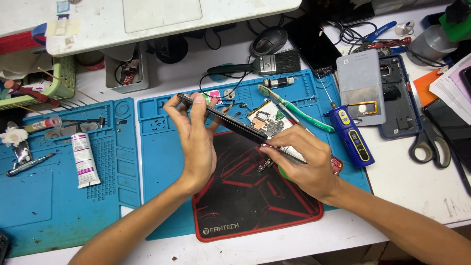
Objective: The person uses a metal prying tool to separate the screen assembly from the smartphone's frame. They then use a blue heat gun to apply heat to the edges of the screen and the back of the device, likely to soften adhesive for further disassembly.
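Black phone held edge-on above the red-and-black pad, tilted as if to expose its side | left hand fingers pinching its upper end | right hand fingers pressed together, clamping its lower end | blue mat beneath | circuit board just behind.

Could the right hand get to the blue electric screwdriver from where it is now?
Probably yes: the blue electric screwdriver lies uncovered just beside the right hand, but that hand is pinching the phone and must let go first.
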